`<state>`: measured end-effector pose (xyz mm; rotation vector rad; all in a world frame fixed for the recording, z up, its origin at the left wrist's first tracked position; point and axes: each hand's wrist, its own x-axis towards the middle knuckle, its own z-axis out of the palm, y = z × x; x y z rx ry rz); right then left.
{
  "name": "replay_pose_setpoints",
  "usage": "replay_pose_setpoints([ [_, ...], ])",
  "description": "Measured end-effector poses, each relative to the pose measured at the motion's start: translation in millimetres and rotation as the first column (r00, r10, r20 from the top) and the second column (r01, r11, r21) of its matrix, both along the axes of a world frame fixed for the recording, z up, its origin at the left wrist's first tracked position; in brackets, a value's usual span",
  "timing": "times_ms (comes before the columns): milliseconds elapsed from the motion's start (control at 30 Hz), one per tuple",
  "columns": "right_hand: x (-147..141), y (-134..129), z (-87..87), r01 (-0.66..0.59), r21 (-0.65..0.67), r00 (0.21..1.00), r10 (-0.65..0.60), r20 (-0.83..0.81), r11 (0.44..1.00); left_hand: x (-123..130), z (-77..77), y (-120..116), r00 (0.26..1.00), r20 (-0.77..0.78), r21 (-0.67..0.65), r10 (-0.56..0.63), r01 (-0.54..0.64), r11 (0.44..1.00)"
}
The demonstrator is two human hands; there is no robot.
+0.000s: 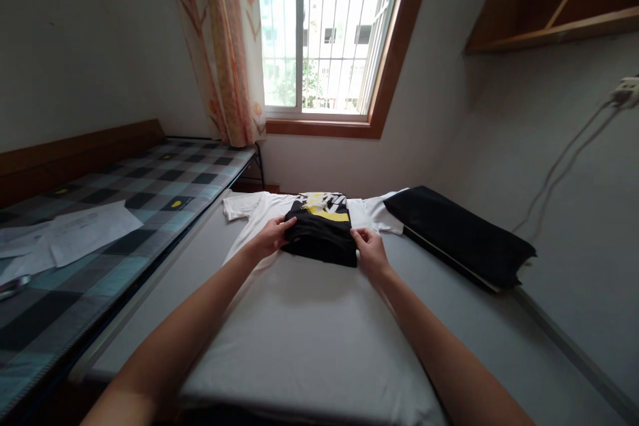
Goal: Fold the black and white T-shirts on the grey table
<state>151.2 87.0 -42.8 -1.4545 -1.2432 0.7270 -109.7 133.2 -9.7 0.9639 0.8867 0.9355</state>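
Observation:
A black T-shirt with a yellow and white print is folded into a compact bundle. It sits over a white T-shirt spread out on the table, with white sleeves showing to both sides. My left hand pinches the black T-shirt's left edge, thumb on top. At its right edge, my right hand grips the cloth between thumb and fingers. The underside of the bundle is hidden from me.
A black fabric case lies to the right, touching the white sleeve. Left stands a bed with a checked mattress bearing paper sheets. A window and curtain are behind. A shelf hangs at upper right.

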Motion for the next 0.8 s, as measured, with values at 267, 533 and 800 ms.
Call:
replay_pose_setpoints([
  [267, -1.1, -3.5, 2.9, 0.004, -0.28, 0.931, -0.105, -0.348, 0.96, -11.4, -9.4, 5.4, 0.958, -0.286, -0.088, 0.017, -0.044, 0.995],
  [533, -2.1, -6.6, 11.2, -0.168, -0.136, 0.981, 0.152, -0.117, 0.976, -6.0, -9.4, 2.9, 0.984, -0.175, -0.019, -0.019, 0.016, 1.0],
  [800, -7.7, -8.7, 19.4, -0.126, -0.315, 0.924, -0.005, -0.383, 0.941, -11.7, -9.1, 6.6, 0.994, -0.102, -0.095, -0.046, 0.037, 0.995],
])
